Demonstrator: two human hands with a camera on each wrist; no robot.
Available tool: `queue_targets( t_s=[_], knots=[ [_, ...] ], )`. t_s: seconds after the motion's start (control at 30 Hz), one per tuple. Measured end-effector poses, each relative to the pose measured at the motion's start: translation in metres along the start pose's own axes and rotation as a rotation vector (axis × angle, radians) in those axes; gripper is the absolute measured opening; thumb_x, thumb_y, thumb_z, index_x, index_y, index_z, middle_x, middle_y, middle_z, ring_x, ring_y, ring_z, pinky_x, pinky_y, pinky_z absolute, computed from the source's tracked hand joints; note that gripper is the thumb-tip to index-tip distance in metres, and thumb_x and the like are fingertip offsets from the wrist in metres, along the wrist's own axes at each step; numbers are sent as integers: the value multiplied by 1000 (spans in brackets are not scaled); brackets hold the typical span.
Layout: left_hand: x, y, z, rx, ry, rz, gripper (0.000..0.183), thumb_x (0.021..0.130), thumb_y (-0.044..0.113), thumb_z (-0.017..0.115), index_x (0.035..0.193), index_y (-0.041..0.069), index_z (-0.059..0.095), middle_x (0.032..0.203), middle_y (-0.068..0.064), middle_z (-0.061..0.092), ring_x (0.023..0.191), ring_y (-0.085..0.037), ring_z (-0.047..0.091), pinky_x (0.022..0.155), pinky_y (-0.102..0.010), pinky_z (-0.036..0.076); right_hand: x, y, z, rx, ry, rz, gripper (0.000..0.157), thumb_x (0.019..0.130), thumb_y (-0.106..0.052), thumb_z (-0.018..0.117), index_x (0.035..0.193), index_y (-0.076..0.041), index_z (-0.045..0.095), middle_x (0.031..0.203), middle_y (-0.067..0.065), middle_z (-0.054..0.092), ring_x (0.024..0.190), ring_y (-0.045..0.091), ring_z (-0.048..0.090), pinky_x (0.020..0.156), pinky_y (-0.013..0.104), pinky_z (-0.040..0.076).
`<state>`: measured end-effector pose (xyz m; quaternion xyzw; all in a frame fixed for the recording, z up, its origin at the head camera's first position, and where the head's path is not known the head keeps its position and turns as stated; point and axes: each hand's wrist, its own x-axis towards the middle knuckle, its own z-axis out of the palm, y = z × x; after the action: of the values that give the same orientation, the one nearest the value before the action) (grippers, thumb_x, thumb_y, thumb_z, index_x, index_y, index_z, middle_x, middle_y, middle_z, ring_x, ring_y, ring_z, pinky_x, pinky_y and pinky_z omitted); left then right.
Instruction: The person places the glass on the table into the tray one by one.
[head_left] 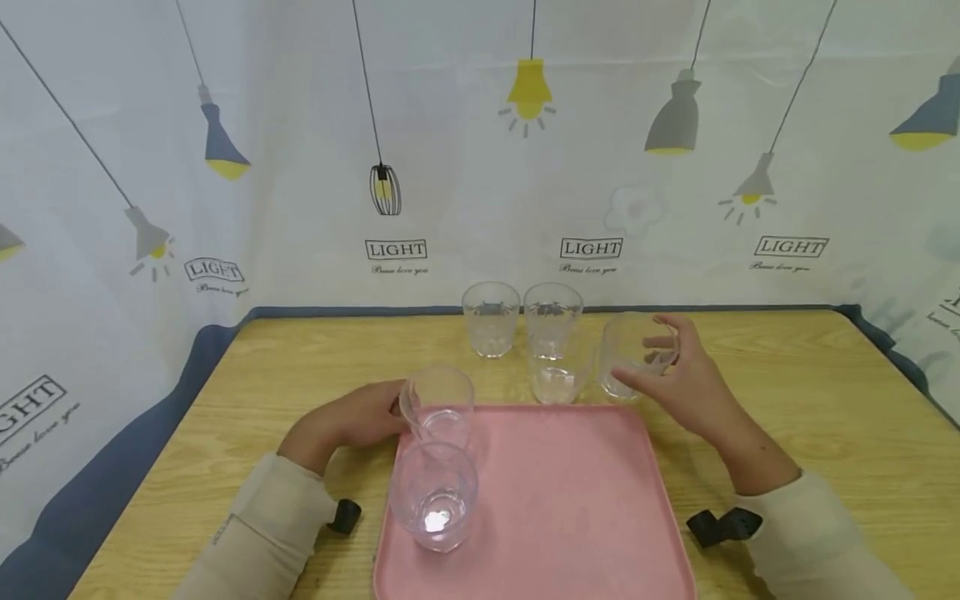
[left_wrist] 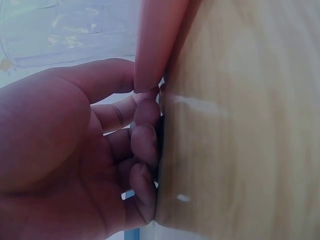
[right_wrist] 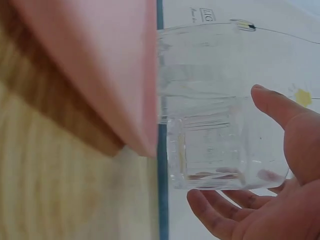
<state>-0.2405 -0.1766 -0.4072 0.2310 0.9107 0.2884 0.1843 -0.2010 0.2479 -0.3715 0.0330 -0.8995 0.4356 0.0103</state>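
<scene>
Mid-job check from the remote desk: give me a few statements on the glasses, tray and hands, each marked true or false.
1. Two glasses stand on the pink tray. True.
2. The right hand is at the rightmost glass beyond the tray. True.
3. The left hand is lifted high above the table. False: it lies low by the tray's left edge, beside a glass.
4. The tray is blue. False: pink.
5. The glasses hold orange juice. False: they look empty.
</scene>
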Motion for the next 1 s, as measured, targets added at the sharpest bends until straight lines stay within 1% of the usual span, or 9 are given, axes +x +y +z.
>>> queue_targets(
  t_s=[0.13,0.23,0.4,0.53,0.67,0.8,1.0],
  knots=[
    [0,2,-1,1,6,-7,52,95,32,67,142,12,54,141,-11,60,135,-33,51,116,-53,39,-5,-9,-5,1,-16,-1,106,86,-48,76,157,-13,6,149,23,43,127,42,51,91,52,54],
    [0,2,-1,0,-2,-6,52,95,33,67,141,11,54,140,-12,60,135,-33,52,115,-54,39,-9,-13,-5,3,-32,-3,105,86,-46,77,157,-13,6,147,23,44,126,41,53,90,52,55],
    [0,0,0,10,8,2,52,95,33,67,141,11,55,139,-12,61,134,-33,53,115,-54,39,-15,-21,-6,-2,-43,-14,104,85,-45,78,155,-13,9,145,23,46,125,41,54,90,53,56],
    [-1,0,1,14,9,-4,52,95,31,66,141,11,54,139,-12,61,134,-33,52,115,-53,39,-20,-28,-8,-12,-72,-24,101,84,-44,79,154,-14,12,144,22,46,125,40,53,87,49,57],
    [-2,2,1,8,7,-8,51,96,31,66,141,10,54,139,-12,61,134,-33,52,115,-53,39,-26,-34,-6,-34,-108,-51,99,83,-42,81,152,-12,17,138,23,50,122,40,55,83,46,57],
    [-2,2,1,10,3,-11,52,96,31,65,143,11,53,141,-11,60,135,-33,51,116,-53,39,-29,-39,-1,-24,-152,-79,96,82,-39,82,150,-8,21,133,25,53,119,41,58,84,46,58],
    [-2,2,1,-4,7,-17,50,96,29,66,141,11,54,138,-11,61,134,-32,52,115,-53,39,-33,-44,5,1,-191,-98,96,81,-37,83,149,-8,22,135,25,52,116,40,60,84,44,59]
  ],
)
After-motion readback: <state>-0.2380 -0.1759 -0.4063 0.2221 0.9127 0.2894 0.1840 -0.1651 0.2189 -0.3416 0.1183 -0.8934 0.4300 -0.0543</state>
